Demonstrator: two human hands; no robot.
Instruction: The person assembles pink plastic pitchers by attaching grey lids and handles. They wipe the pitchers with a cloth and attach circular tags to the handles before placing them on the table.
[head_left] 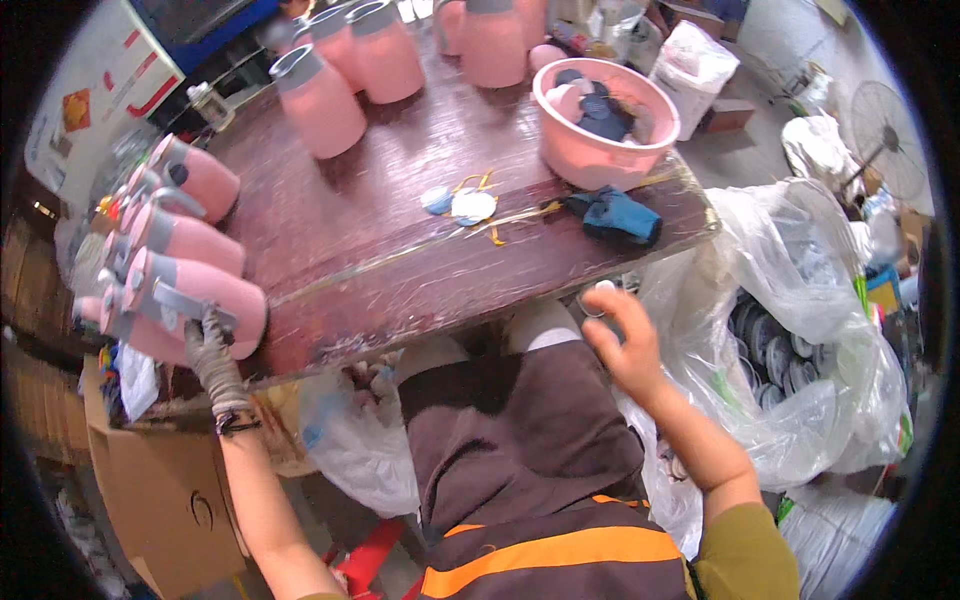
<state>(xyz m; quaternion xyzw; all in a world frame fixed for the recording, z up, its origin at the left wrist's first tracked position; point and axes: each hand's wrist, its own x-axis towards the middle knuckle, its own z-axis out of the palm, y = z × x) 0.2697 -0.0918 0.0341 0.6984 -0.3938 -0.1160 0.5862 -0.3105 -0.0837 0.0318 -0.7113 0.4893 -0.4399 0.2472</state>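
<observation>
My left hand point(211, 352), in a grey glove, is closed round the grey handle of a pink vacuum jug point(235, 295) at the table's left edge. More pink jugs point(192, 236) of the same kind are lined up beside it. My right hand point(626, 345) is bare and hovers off the table's front edge, with thumb and fingers curved apart. A small white round piece point(605, 287) shows by its fingertips; whether they touch it I cannot tell. Nearest on the table is a blue power tool or dark-ended blue object point(622, 216), its kind unclear.
A pink basin point(608, 160) of dark and pale pieces stands at the table's right. Several pink jugs point(318, 105) stand at the back. Pale discs with yellow ties point(472, 206) lie mid-table. A clear plastic bag point(800, 385) of grey round parts is at right, a cardboard box point(160, 490) lower left.
</observation>
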